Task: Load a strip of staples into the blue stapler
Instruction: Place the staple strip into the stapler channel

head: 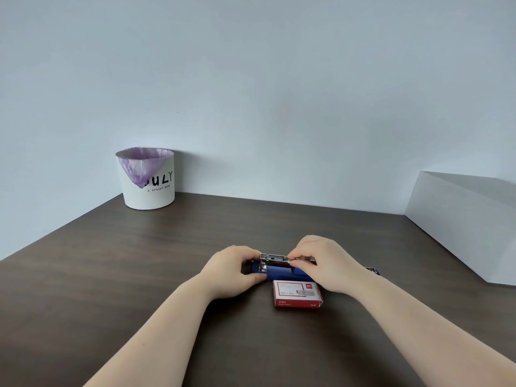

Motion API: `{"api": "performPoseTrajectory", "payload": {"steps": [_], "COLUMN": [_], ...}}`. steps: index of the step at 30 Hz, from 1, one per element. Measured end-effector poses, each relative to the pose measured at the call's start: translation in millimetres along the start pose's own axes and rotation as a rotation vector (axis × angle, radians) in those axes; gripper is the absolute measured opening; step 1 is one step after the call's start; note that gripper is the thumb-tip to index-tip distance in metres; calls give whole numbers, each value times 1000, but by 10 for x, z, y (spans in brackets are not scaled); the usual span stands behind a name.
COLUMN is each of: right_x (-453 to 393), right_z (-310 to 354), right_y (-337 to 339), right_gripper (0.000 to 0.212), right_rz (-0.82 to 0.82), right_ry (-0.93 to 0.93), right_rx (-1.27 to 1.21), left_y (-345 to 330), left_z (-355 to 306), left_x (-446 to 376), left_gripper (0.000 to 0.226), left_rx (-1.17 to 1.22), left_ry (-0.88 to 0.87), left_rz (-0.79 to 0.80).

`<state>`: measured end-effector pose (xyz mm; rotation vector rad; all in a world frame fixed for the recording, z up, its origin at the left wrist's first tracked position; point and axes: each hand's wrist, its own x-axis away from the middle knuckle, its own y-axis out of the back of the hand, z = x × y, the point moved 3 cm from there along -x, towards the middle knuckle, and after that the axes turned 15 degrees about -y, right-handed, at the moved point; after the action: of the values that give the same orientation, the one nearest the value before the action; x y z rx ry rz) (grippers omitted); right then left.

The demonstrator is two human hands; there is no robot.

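The blue stapler (279, 272) lies lengthwise on the dark wooden table (111, 275), its top swung back to the right so the metal staple channel (273, 258) is exposed. My left hand (231, 272) grips the stapler's left end. The fingertips of my right hand (324, 263) pinch a thin metal strip of staples (303, 258) at the right part of the channel. A red and white staple box (297, 293) lies flat just in front of the stapler, between my wrists.
A white bin with a purple liner (148, 178) stands at the back left against the wall. A large white box (469, 219) occupies the right side. The stapler's blue top end (373, 270) pokes out beyond my right wrist.
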<state>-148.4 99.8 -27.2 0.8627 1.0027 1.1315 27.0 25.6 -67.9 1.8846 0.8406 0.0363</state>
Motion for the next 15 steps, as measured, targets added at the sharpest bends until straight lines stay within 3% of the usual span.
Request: {"api": "performPoseTrajectory", "payload": {"steps": [7, 15], "right_x": [27, 54], "right_z": [-130, -84], "right_y": [79, -19], "right_gripper": [16, 25], "right_rz": [-125, -25], "right_ry": [-88, -16], "right_rx": [-91, 102], "left_y": [-11, -21], "left_z": [14, 19], "left_x": [-4, -6], "left_gripper": [26, 25], "left_rx": [13, 10], "left_ry": [-10, -29], "left_rz": [-15, -20]}}
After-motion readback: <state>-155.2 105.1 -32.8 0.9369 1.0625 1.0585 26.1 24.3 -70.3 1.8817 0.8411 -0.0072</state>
